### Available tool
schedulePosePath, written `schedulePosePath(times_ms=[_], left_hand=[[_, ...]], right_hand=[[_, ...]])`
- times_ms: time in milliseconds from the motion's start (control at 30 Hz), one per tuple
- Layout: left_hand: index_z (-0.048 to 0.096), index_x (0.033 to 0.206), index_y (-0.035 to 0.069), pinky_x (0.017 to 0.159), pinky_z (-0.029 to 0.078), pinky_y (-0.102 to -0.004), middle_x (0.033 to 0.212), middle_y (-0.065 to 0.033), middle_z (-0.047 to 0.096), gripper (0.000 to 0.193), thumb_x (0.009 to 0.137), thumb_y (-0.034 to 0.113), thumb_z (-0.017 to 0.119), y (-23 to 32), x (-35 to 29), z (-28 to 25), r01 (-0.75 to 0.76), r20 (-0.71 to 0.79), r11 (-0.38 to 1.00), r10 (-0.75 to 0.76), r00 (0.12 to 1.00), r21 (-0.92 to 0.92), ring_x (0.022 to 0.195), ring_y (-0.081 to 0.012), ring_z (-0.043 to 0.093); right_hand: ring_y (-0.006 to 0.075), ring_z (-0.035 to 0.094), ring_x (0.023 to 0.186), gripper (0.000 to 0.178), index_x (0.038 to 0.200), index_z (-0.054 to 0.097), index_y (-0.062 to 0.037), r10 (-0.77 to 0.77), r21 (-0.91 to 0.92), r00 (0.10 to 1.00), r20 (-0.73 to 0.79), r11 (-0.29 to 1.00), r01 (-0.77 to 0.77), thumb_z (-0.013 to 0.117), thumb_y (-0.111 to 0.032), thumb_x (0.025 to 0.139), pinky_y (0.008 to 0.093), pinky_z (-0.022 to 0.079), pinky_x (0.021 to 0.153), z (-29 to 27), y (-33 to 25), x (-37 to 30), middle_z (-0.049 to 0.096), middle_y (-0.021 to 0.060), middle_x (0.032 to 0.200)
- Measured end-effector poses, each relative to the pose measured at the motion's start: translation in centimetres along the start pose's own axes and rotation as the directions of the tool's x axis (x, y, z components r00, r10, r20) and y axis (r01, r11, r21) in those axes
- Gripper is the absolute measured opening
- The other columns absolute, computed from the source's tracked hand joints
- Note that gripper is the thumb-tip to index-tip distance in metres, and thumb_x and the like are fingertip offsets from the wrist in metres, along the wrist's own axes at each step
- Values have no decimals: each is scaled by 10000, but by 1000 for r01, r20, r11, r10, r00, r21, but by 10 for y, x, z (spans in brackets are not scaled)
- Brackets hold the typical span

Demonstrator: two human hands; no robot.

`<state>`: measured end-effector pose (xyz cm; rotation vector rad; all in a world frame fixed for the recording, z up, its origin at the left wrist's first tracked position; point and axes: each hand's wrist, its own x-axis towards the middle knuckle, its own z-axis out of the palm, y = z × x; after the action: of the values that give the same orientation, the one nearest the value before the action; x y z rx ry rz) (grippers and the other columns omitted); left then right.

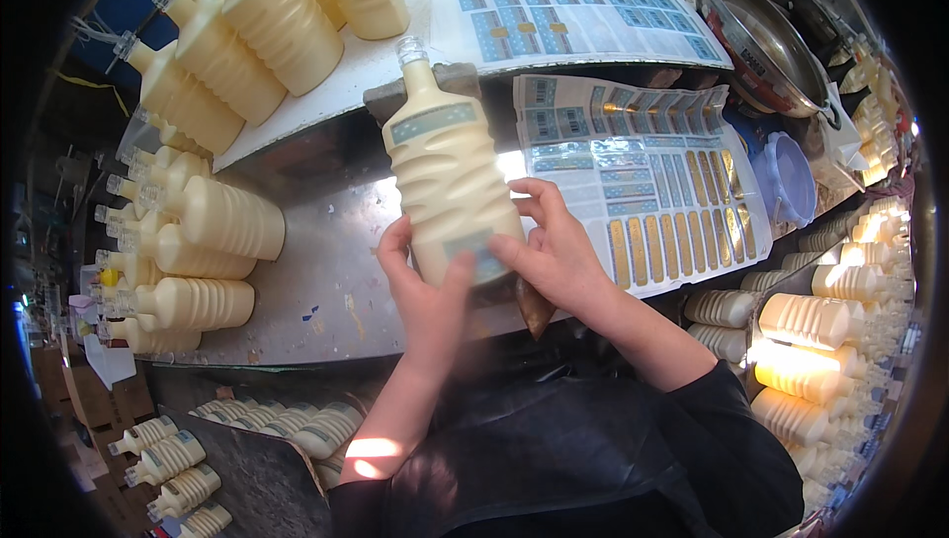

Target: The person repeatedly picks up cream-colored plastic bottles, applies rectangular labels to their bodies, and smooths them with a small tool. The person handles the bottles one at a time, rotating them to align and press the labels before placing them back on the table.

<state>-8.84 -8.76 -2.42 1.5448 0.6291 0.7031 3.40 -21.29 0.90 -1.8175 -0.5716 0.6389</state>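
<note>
A cream-coloured bottle with wavy ridges and a clear threaded neck leans back against a dark block, its neck pointing away from me. A blue-grey label strip sits across its shoulder, and a smaller blue label lies near its base. My left hand grips the bottle's lower left side, its thumb blurred at the lower label. From the right, my right hand curls its fingers round the bottle's side and presses its thumb on that same label.
Label sheets lie at the back and right. Similar bottles stand at the far left, lie stacked at the left, and fill the right side. A steel pan and a lilac bucket are at the right.
</note>
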Motion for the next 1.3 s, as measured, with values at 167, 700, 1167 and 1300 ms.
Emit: schedulePosePath(times_ms=[167,700,1167,1300], left_hand=[[358,1442,-17,1149,342,-410,1407,-170,448,632,946,207,679,-2,0,-3,1,6,999,-1,1000,-42,1330,-265,440],[297,1490,-4,1159,341,-421,1439,-182,420,719,916,178,689,-6,-3,-3,-24,41,997,28,999,-78,1355,-275,421],[287,1492,-3,1157,345,-422,1427,-180,420,735,904,164,696,0,-4,-2,-6,41,997,9,999,-80,1351,-272,420],[286,1494,-6,1159,343,-419,1436,-183,416,740,898,155,694,-2,-3,-2,4,39,998,-2,999,-61,1356,-276,418]], right_hand=[[370,691,1071,668,1436,405,-36,32,121,997,71,992,-41,709,-327,916,426,525,945,-5,11,6,632,273,1310],[442,622,1208,770,1466,376,-29,8,-25,999,45,1000,-7,759,-335,873,463,481,1030,0,-2,-2,621,280,1323],[440,634,1183,771,1462,372,-20,17,-26,999,48,1000,-16,759,-326,869,460,494,1008,-1,-4,-2,620,280,1317],[441,632,1186,771,1463,372,-22,33,-24,998,51,999,-31,757,-324,867,462,492,1011,-1,-5,-3,616,284,1328]])
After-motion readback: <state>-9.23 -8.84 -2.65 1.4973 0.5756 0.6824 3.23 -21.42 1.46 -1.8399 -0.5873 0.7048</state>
